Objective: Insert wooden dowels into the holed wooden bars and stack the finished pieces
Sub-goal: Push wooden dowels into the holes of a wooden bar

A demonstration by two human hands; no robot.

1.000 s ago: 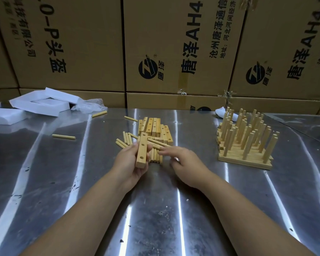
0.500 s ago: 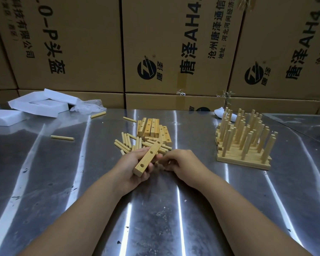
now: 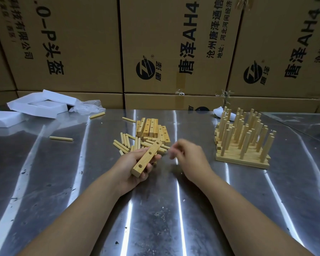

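Left hand (image 3: 135,169) grips the bar (image 3: 149,158), likely light and stiff, mid-length; right hand (image 3: 189,156) is blurred, its hold unclear, dowels (image 3: 125,143) just beyond its fingers.

Metal table top (image 3: 155,218): dull silver, with bright streaks of reflected light running toward 12 o'clock. We note dark specks and small white crumbs on it.

At 12 o'clock, along the far edge, stands a wall of brown cardboard boxes (image 3: 85,43), printed with black Chinese characters, "AH4" and a round black logo (image 3: 145,67).

At 10 o'clock a white foam tray (image 3: 35,106) lies on the table, and a flatter foam slab (image 3: 2,118) lies at 9 o'clock. Crumpled clear plastic film (image 3: 87,108) lies just beside the tray, on its 3 o'clock side.

At 1 o'clock we log a small white object (image 3: 218,111), partly hidden and not identifiable. Knotted strapping (image 3: 225,94) hangs on the boxes above it.
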